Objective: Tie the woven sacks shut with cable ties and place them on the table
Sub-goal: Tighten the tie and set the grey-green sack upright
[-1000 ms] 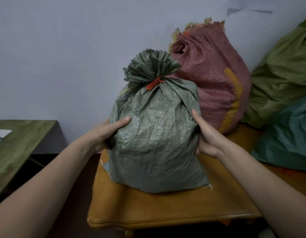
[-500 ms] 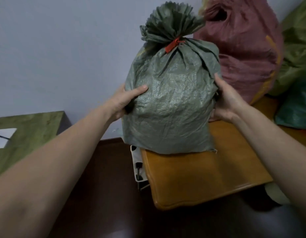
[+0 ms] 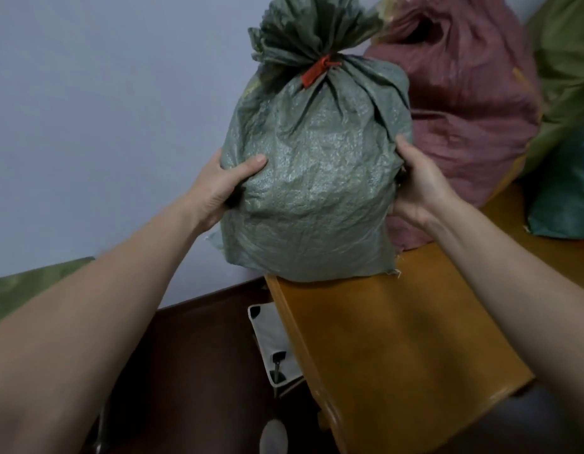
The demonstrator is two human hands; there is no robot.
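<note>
A grey-green woven sack (image 3: pixel 313 178) stands upright at the far left corner of the orange-brown wooden table (image 3: pixel 392 348). Its gathered neck is cinched by a red cable tie (image 3: pixel 317 72). My left hand (image 3: pixel 223 188) presses its left side, thumb across the front. My right hand (image 3: pixel 418 185) clasps its right side. The sack's base touches the table edge and hangs slightly past it on the left.
A dull red woven sack (image 3: pixel 461 103) stands right behind, its mouth open. Olive-green (image 3: pixel 566 77) and teal (image 3: pixel 566 198) sacks lie at the far right on the table. A white bracket (image 3: pixel 271 345) sits beside the table; a green surface (image 3: pixel 25 286) is at left, dark floor below.
The grey-green sack has shifted from the table's middle toward its far left corner, held by both hands throughout. My view has tipped downward and swung, so the table now sits lower right.
</note>
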